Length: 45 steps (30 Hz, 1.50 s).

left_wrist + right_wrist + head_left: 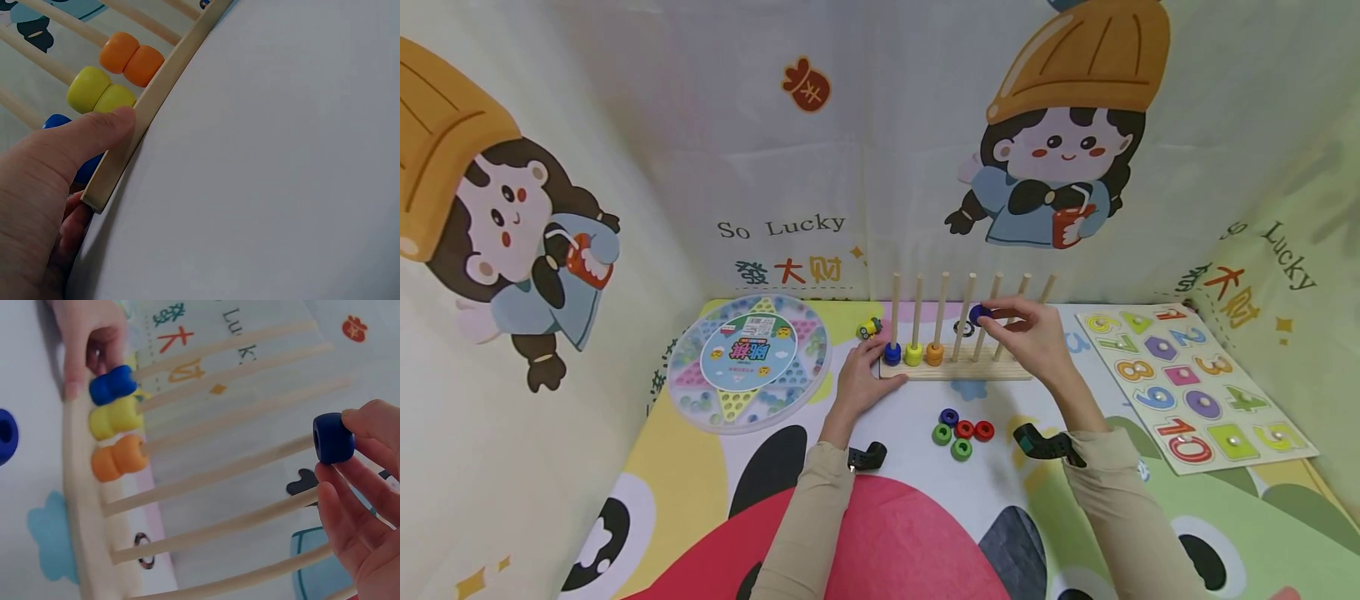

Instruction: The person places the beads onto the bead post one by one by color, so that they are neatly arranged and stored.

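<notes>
Blue bead is pinched between fingers of the right hand near bare pegs, while the left hand grips the wooden base.

Gap btwn base, loose beads; pegs block rear.

"So Lucky" and 發大财 on the backdrop facing me, same wording partly folded over to my right, numerals 1 to 10 on the number board at my right, upside-down characters I can't make out on the round board's label at my left
</notes>
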Available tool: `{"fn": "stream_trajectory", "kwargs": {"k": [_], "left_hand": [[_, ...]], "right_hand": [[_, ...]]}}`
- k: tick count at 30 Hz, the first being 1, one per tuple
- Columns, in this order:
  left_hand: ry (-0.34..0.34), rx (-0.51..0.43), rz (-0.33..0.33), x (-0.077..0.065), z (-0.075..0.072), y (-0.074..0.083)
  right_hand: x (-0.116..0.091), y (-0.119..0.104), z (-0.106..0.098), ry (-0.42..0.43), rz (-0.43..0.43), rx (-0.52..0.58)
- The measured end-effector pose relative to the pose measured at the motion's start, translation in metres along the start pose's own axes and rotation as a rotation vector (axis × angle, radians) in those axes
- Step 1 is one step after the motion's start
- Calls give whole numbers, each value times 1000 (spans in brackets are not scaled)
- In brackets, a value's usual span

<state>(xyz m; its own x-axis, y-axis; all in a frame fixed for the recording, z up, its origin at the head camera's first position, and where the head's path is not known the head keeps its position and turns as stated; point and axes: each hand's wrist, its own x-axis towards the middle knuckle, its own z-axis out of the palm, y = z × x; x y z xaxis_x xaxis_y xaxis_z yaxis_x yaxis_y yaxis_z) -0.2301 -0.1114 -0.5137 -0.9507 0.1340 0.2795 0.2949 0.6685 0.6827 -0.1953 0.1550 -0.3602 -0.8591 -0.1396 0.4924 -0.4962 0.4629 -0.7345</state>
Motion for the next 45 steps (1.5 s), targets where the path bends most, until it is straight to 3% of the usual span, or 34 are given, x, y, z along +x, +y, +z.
{"fn": "stream_trajectory", "kwargs": {"k": [7, 15, 19, 26, 37, 45], "left_hand": [[1, -7, 4, 0, -2, 0], [-5, -17, 7, -1, -1, 0], [-5, -15, 6, -3, -2, 0], [-1, -2, 15, -2, -2, 0], [-8, 7, 19, -2, -1, 2], [-8, 14, 7, -2, -3, 2]], "right_hand": [[8, -32, -6, 62, -58, 33], [24, -15, 1, 155, -42, 20], [29, -16, 3, 187, -67, 14], [38, -20, 8, 180, -110, -63], [41, -19, 11, 184, -97, -183], [31, -23, 7, 145, -133, -87]]}}
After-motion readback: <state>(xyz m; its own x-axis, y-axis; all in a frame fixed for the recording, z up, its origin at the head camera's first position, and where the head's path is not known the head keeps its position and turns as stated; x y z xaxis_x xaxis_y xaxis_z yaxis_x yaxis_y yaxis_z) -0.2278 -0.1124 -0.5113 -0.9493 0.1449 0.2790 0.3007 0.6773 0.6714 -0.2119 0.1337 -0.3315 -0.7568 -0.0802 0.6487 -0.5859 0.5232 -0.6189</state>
